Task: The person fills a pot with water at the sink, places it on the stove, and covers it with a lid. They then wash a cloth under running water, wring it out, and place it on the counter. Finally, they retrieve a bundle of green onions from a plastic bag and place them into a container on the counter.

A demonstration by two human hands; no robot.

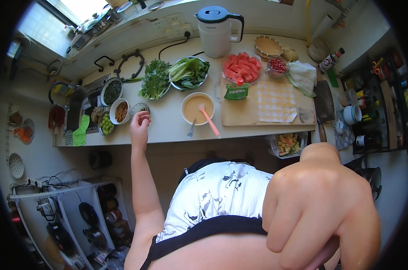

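Observation:
My left hand (140, 126) is over the counter with its fingers curled, at the near rim of a small glass bowl (135, 108) with bits of food inside. Whether the fingers touch the bowl is unclear. Large and close to the camera, my right hand (315, 206) is raised and bent, its fingers pointing down and back towards me; its palm and fingertips are hidden. A white bowl of pale tan batter or sauce (191, 107) stands right of the left hand, with a pink-handled silicone utensil (209, 121) and a metal spoon (192, 128) in it.
A bowl of brown strips (122, 111), green grapes (106, 125) and leafy greens (189, 72) crowd the counter. The cutting board (241, 116) bears watermelon pieces (241, 66), a green pouch (236, 92) and a checked cloth (276, 103). A cleaver (324, 101) lies on the right.

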